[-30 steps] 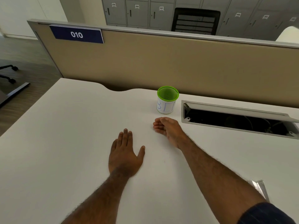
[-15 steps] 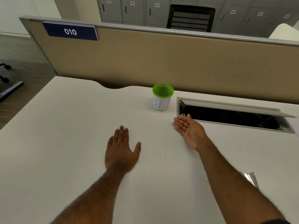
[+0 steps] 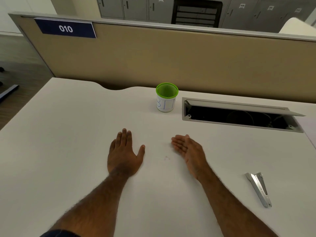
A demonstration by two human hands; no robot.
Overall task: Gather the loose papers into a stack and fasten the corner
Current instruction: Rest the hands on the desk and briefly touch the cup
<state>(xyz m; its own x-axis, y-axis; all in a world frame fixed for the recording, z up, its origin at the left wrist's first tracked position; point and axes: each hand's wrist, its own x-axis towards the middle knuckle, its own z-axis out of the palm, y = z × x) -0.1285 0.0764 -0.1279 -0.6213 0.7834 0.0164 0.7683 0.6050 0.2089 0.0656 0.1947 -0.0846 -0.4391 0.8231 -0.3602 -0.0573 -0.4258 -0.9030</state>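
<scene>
Stapler [image 3: 259, 189] now fully visible | right hand [image 3: 189, 151] moved nearer | fingers straight, empty

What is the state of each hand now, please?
Left hand: open, lying flat, palm down, on the desk, holding nothing.
Right hand: open, fingers straight, set on its edge, holding nothing.

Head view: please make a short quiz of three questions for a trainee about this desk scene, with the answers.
1. True or false: the left hand lies flat, palm down, on the desk.
2. What lies to the right of the right hand? A) scissors B) metal stapler C) pen
3. What number is on the blue sign?

Key: 1 true. 2 B, the metal stapler. 3 010.
</scene>
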